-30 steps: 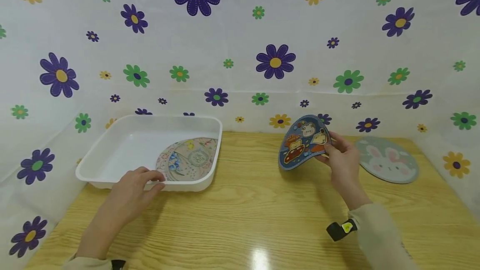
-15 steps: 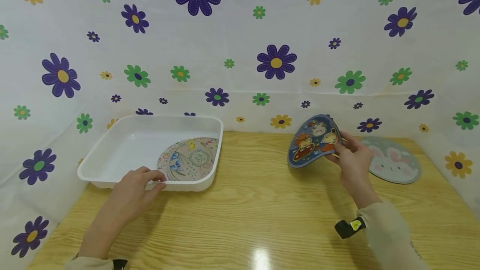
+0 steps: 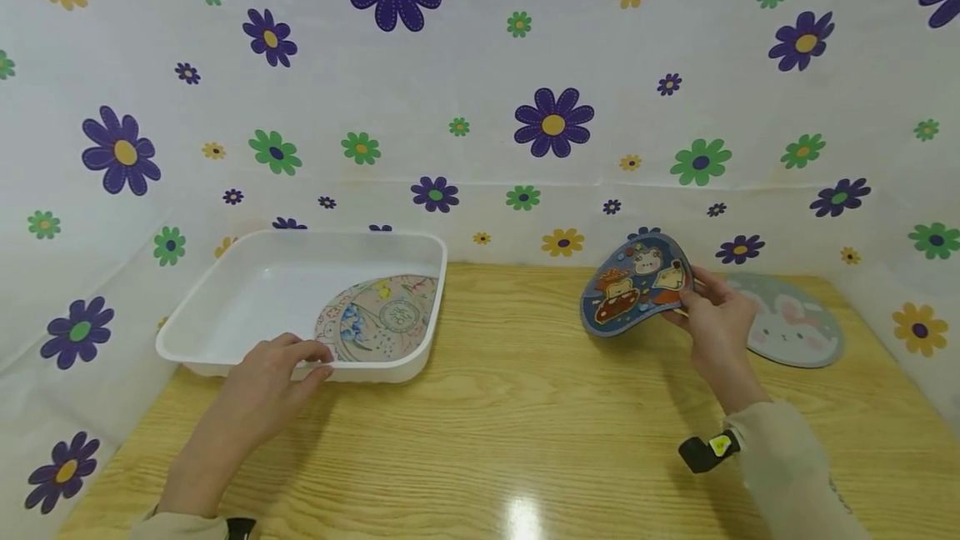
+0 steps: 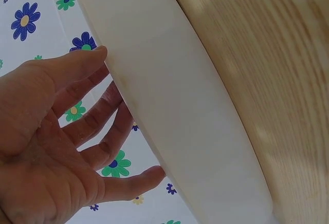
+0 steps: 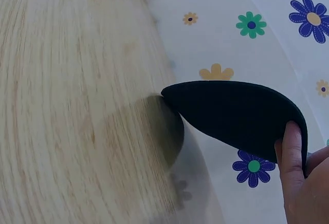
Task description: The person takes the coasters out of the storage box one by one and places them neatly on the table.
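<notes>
In the head view my right hand (image 3: 717, 327) pinches a round dark-blue mouse pad (image 3: 637, 283) by its right edge, fingers behind and thumb in front. The pad has cartoon animals on it, is held tilted above the table and bends a little. Its black underside (image 5: 236, 111) faces the right wrist camera. My left hand (image 3: 273, 386) holds the near rim of a white plastic tray (image 3: 225, 361), thumb outside and fingertips over the rim, as the left wrist view also shows. Inside the tray's right end lies a round pinkish flowered pad (image 3: 382, 319).
A grey-green round pad with a white rabbit (image 3: 798, 332) lies flat at the table's right, partly behind my right hand. The wooden table (image 3: 480, 423) meets a white flower-printed cloth (image 3: 480, 65) at the back and sides.
My right hand has carried the dark-blue mouse pad to the right, towards the rabbit pad, covering more of it, and slowed lately. My left hand stays on the tray rim.
</notes>
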Available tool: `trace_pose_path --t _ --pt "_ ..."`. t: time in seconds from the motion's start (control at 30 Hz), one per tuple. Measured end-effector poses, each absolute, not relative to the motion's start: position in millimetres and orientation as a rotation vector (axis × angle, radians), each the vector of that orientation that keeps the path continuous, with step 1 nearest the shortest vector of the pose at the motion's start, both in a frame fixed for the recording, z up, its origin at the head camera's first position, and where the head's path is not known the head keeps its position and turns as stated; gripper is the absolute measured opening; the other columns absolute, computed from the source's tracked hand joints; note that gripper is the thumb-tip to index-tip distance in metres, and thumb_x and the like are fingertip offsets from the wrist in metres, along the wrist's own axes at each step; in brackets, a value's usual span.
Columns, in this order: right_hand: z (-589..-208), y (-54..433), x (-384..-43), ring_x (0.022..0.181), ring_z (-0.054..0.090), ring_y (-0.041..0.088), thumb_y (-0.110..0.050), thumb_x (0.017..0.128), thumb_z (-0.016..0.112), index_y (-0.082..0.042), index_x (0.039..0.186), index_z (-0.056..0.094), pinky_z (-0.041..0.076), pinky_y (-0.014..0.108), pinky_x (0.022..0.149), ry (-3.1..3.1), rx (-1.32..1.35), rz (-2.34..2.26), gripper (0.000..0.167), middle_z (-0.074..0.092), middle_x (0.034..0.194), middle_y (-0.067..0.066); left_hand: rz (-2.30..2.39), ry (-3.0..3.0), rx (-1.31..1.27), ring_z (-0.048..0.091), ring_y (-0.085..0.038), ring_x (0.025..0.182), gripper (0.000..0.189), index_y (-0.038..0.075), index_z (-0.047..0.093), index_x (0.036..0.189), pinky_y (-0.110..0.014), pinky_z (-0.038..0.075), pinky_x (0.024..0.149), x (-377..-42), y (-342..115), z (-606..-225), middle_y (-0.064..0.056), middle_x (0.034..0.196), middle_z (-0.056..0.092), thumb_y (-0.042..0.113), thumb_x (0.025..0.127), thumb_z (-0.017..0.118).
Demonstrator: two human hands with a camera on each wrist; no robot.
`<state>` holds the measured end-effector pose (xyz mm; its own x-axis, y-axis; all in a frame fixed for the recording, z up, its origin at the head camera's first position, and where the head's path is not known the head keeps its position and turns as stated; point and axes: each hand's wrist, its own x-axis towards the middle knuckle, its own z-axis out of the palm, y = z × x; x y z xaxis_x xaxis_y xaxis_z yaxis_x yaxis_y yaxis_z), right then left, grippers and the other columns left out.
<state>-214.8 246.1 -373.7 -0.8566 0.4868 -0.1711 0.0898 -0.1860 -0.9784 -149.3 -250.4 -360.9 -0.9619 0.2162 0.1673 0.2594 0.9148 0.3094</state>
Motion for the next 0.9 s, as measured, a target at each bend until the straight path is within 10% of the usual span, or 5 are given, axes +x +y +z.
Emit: trace_pose_path --t 0.63,0.9 --pt "-401 271 -220 0.076 0.065 -0.002 -0.001 0.102 0.054 -0.005 0.149 0.051 0.062 0.022 0.066 -2.064 -0.711 1.936 0.048 0.062 0.105 -0.004 -0.517 -2.954 -0.38 0.066 -0.029 0.089 0.007 0.015 0.076 0.1 -0.049 0.055 0.074 -149 -253 -362 -0.009 0.101 0.072 0.018 0.094 0.073" --pt "-408 280 -223 0.078 0.064 -0.002 -0.004 0.102 0.052 -0.003 0.15 0.049 0.063 0.023 0.069 -2.223 -0.672 1.801 0.048 0.057 0.137 0.019 -0.513 -2.945 -0.386 0.066 -0.032 0.092 0.007 0.015 0.076 0.1 -0.05 0.055 0.075 -150 -252 -363 -0.012 0.104 0.073 0.018 0.095 0.073"
